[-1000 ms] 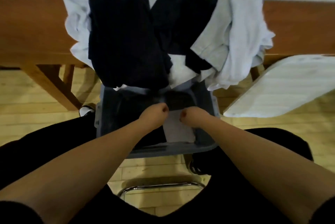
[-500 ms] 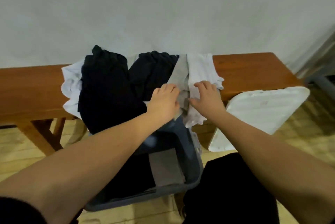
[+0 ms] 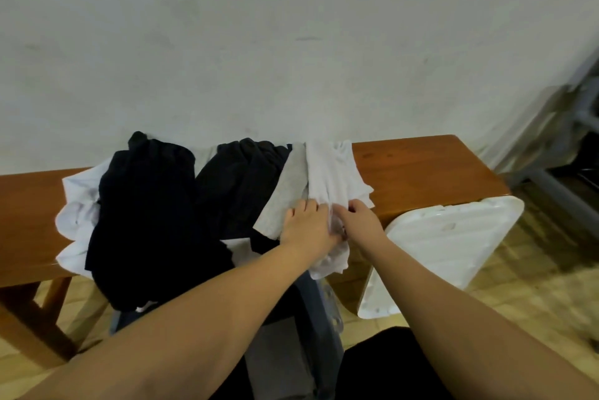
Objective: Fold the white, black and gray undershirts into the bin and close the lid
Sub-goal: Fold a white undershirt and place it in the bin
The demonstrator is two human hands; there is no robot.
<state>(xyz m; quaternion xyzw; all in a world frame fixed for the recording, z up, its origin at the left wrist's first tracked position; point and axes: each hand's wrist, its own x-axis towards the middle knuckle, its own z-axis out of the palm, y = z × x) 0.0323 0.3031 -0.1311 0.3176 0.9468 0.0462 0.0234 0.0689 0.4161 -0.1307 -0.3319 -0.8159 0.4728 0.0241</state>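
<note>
Both hands (image 3: 309,227) (image 3: 362,225) grip white undershirt (image 3: 334,177) (pinching) | long axis runs wall-to-viewer across bench (image 3: 421,169)

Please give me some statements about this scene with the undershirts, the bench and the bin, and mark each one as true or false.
1. Both hands are on the white undershirt at the right end of the pile. True: the left hand and the right hand meet on it.
2. The white lid is closed on the bin. False: it leans against the wooden bench, off the bin.
3. A gray undershirt lies just left of the white one. True.
4. The black undershirts lie on the floor. False: they are draped over the bench.
5. The bin stands on top of the bench. False: it stands below the bench's front edge.
</note>
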